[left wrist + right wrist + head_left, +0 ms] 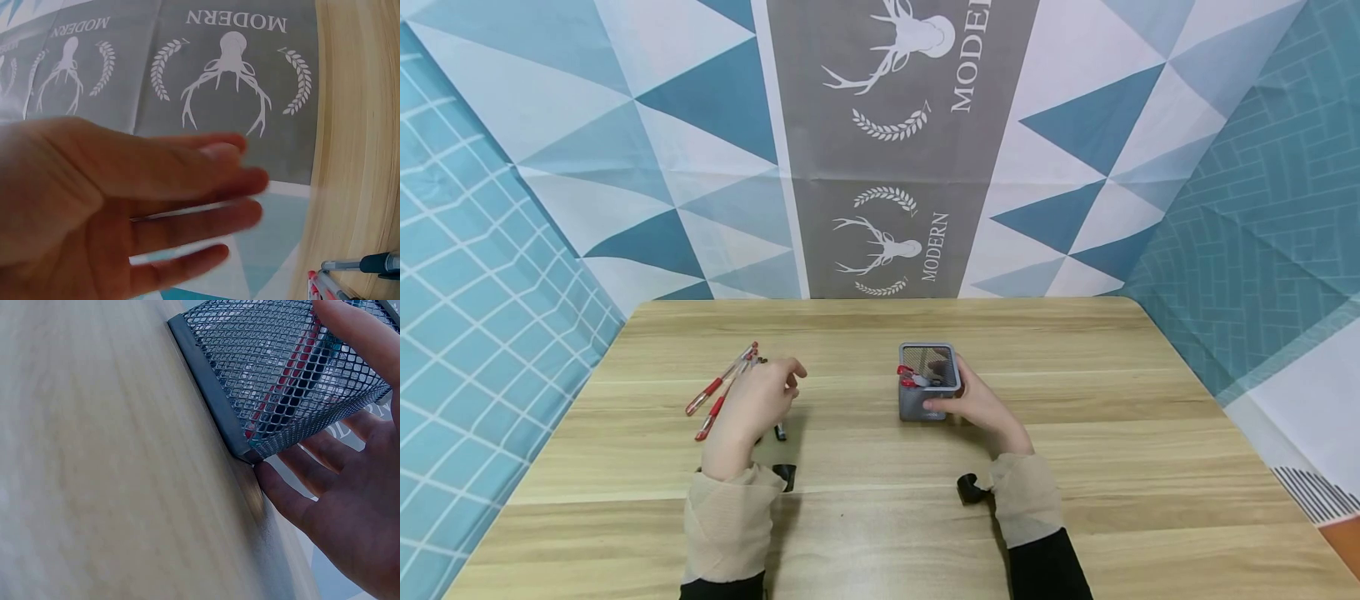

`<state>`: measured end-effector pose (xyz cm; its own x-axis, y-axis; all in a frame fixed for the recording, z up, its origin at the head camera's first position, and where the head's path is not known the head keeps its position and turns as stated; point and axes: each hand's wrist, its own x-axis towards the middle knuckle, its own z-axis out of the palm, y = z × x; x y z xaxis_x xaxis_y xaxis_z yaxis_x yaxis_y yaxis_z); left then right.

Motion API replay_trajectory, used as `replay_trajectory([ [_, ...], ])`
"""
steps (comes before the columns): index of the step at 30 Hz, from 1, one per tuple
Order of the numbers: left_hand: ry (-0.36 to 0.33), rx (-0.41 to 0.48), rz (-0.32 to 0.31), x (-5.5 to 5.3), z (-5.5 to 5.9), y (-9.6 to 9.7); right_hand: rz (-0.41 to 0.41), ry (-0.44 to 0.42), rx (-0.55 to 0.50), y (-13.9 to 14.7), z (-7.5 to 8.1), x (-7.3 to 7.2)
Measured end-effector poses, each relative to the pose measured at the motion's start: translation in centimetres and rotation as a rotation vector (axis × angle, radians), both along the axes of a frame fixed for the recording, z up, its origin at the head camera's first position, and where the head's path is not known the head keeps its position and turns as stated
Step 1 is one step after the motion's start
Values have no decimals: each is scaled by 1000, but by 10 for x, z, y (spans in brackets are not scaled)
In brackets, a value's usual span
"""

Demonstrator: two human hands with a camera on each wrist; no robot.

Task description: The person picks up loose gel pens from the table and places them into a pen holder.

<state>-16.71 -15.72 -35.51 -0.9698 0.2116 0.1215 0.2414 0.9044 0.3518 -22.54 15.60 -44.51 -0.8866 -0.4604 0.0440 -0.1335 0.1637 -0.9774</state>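
My right hand (983, 407) holds a grey mesh pen holder (917, 407) on the table, thumb across the near side and fingers at its right and far sides. Through the mesh in the right wrist view, a red pen (294, 372) and a dark one lean inside. My left hand (756, 404) hovers above loose pens, fingers loosely bent and nothing held in the left wrist view. Two red-gripped pens (706, 395) lie to its left. A dark pen (375, 264) lies near them, largely hidden under the hand in the head view.
The wooden table (850, 533) ends at a patterned cloth backdrop (887, 150). Black straps (970, 489) stick out from both wrists near the sleeves. The pen holder stands to the right of the loose pens, with bare tabletop between them.
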Motion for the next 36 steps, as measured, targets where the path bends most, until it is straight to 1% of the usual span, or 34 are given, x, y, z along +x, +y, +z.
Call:
replay_trajectory([
  [3, -115, -58, 14, 1, 0, -3, 3, -5, -4, 0, 0, 0],
  [5, -176, -98, 25, 2, -1, -4, 5, -5, -8, 0, -1, 0],
  [7, -226, -111, 38, 3, -3, -5, 6, -5, -8, 1, -1, 0],
  [13, -313, -130, 63, -1, -11, -6, 7, -8, -11, 0, 0, 0],
  [16, -324, -143, 72, -3, -14, -6, 10, 5, -15, 1, 0, 0],
  [18, -313, -154, 75, -3, -15, -6, 11, 9, -24, 1, 0, 0],
  [22, -270, -223, 99, -3, -17, -7, 9, 12, -25, 1, 0, 1],
  [25, -263, -267, 112, -2, -18, -7, 2, 6, -11, 1, 1, 1],
  [30, -308, -244, 121, -3, -21, -5, -4, -4, 2, 1, 1, 1],
  [32, -317, -231, 139, -3, -22, -5, -3, -5, -1, 1, 0, 1],
  [34, -324, -214, 169, -3, -21, -5, 2, -3, -5, 1, -1, 0],
  [36, -353, -183, 218, -2, -20, -5, 6, -1, -11, 1, -1, 0],
])
